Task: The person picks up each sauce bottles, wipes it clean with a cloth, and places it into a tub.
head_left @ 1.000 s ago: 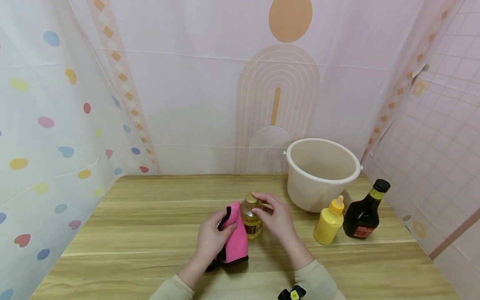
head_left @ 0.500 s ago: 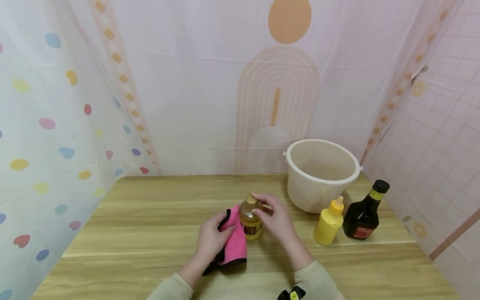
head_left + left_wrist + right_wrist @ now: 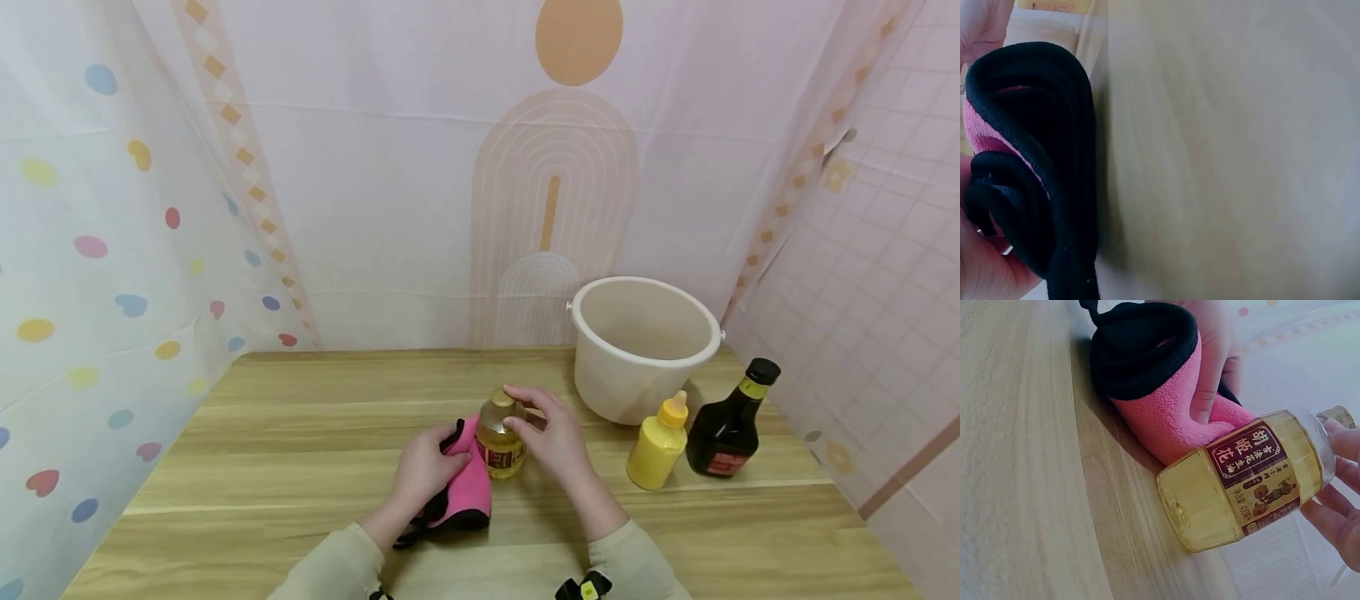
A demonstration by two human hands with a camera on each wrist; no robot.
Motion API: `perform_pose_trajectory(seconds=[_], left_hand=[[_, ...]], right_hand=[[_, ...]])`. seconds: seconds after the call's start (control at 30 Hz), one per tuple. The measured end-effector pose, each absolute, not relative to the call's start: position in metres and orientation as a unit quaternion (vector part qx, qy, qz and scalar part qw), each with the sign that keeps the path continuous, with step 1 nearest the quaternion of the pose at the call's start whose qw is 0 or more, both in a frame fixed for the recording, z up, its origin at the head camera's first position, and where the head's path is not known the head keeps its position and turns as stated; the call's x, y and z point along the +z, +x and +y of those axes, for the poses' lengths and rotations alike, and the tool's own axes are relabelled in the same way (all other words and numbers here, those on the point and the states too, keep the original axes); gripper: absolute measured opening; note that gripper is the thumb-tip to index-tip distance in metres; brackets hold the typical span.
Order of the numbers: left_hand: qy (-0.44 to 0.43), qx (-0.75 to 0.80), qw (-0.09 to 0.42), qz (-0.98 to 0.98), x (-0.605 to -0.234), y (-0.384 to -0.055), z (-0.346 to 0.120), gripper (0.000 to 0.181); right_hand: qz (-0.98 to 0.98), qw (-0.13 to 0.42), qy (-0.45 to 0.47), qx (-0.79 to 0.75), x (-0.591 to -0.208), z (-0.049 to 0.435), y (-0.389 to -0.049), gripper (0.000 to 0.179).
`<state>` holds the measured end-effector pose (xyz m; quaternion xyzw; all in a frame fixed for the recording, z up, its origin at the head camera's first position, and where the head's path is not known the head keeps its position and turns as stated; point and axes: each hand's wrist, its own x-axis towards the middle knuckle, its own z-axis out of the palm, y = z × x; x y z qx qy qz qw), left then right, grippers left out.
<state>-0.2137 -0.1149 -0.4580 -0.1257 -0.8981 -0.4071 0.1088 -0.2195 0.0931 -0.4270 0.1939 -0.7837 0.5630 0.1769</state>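
Observation:
A small bottle of yellow cooking oil with a gold cap and dark red label stands on the wooden table. My right hand holds it by the cap and shoulder, fingers and thumb at its upper right side. In my left hand is a folded pink cloth with black edging, gripped between thumb and fingers. The right wrist view shows the pink cloth pressed against the side of the oil bottle. Black folded edges of the cloth fill the left part of the left wrist view.
A white bucket stands at the back right of the table. In front of it are a yellow squeeze bottle with a nozzle and a dark sauce bottle with a black cap. Patterned curtains hang behind and at both sides.
The left hand has moved the cloth slightly down and to the left along the bottle's side. The bottle has shifted a little to the left; the right hand keeps its hold.

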Motion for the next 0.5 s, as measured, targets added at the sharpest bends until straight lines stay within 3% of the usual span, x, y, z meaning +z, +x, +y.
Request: perform_pose_trajectory(seconds=[0.17,0.33,0.5], left_hand=[[-0.121,-0.384,0.079,-0.912,-0.454,-0.219,-0.116,0.032],[-0.130,-0.355,0.068,-0.923,-0.451,-0.227,-0.117,0.017],[-0.136,-0.324,0.066,-0.934,-0.449,-0.235,-0.116,0.016]], right_hand=[[-0.784,0.180,0.192,0.562,-0.426,0.092,-0.218,0.040],[-0.783,0.176,0.193,0.564,-0.427,0.092,-0.219,0.040],[-0.781,0.177,0.195,0.566,-0.426,0.093,-0.220,0.039]])
